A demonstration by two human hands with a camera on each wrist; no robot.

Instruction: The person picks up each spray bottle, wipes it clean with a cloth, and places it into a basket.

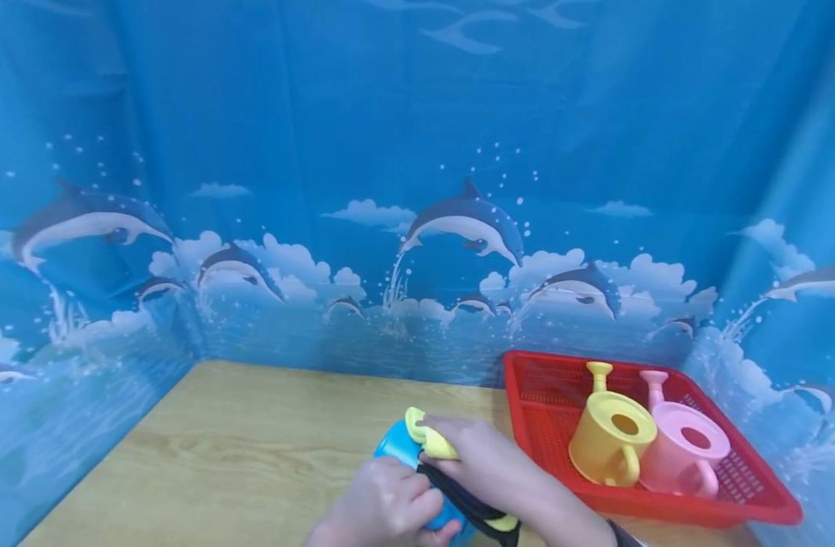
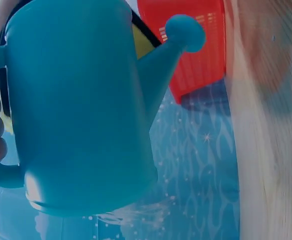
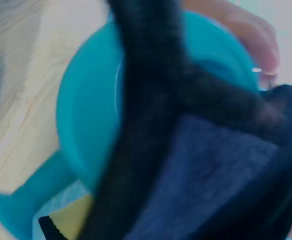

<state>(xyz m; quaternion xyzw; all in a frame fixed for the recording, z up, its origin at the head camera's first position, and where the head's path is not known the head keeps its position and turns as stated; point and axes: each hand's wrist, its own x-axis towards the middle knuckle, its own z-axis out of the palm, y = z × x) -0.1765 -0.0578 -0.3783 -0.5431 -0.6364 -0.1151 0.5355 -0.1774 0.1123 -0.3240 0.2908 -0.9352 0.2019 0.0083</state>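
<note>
My left hand [image 1: 390, 501] grips the handle of a blue watering can [image 2: 76, 110], fingers curled round it. The can's spout with its round head [image 2: 186, 32] points away from that hand. My right hand [image 1: 485, 463] holds a yellow cloth with a dark edge [image 1: 431, 441] against the can's upper part. In the right wrist view the cloth's dark edging and bluish-grey face [image 3: 201, 170] cover much of the can's round top [image 3: 88, 100]. Part of the cloth hangs down below my right hand, and the can's lower body is hidden behind my hands in the head view.
A red plastic basket [image 1: 550, 422] stands at the right of the wooden table [image 1: 239, 441]. Inside it are a yellow watering can [image 1: 598, 448] and a pink watering can [image 1: 673, 456], side by side. A blue curtain [image 1: 362, 319] printed with dolphins hangs behind and at both sides.
</note>
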